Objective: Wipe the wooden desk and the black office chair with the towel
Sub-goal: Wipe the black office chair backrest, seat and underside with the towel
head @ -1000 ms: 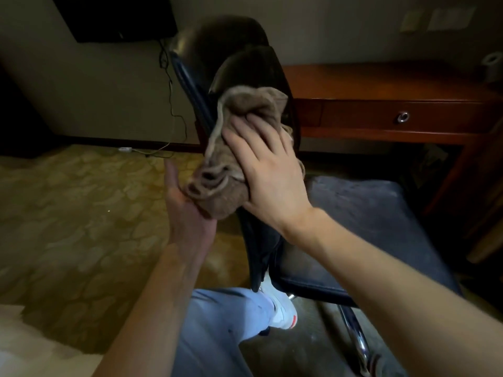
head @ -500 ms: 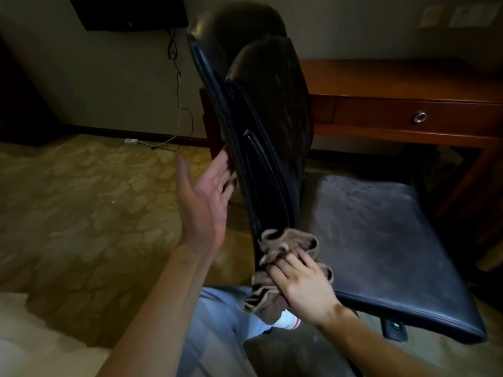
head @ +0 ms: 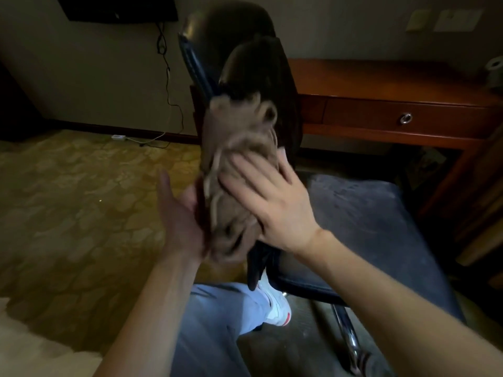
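The black office chair (head: 245,50) stands sideways in front of me, its backrest upright and its seat (head: 367,221) reaching right. A brown towel (head: 234,148), blurred by motion, is draped over the middle of the backrest. My right hand (head: 272,202) presses flat on the towel with fingers spread. Behind the backrest's left edge, my left hand (head: 179,216) is held open, palm toward the chair, at the towel's lower edge. The wooden desk (head: 394,77) with one drawer runs along the wall behind the chair.
Patterned yellow carpet (head: 81,200) covers the floor on the left. A cable (head: 168,77) hangs down the wall to a plug strip (head: 119,137). My jeans leg and white shoe (head: 275,306) are under the chair, beside its chrome leg (head: 345,330).
My right hand has swept the towel up from the bottom of the backrest to its middle. My left hand has dropped slightly and stays behind the backrest.
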Demonstrator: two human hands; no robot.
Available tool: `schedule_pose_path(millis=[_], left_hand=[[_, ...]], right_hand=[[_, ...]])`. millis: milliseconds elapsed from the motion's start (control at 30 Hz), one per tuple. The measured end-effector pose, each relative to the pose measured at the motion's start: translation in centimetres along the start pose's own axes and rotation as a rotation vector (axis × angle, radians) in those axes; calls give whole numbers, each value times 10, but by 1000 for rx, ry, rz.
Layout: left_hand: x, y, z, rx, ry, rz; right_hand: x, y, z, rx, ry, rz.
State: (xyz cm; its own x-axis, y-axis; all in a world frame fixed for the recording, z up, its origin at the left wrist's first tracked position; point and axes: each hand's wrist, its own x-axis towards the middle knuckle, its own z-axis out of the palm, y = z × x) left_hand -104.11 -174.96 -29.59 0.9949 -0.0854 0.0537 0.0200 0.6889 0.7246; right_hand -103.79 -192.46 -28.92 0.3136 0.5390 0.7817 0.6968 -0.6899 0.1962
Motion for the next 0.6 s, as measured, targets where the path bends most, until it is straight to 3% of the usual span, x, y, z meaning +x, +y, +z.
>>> schedule_pose_path(millis=[100,200,300,367,467,600], left_hand=[[8,7,-10,-7,-109,-36],[19,9,-20,156,-32,-12],[23,6,-23,170,-24,32],[25,1,-26,173,28,48],[27,-8,-31,138,115,60],[22,-37,-36,92,278,14]], right_hand=[[-72,-2,35,-40,-78,-78],[-139,-10,62,11,-195,-69],[-182,-14,73,65,-410,-27],[-196,-10,69,66,-532,102],[-189,2,45,109,-424,291],[-128,17,-1,136,-89,297]])
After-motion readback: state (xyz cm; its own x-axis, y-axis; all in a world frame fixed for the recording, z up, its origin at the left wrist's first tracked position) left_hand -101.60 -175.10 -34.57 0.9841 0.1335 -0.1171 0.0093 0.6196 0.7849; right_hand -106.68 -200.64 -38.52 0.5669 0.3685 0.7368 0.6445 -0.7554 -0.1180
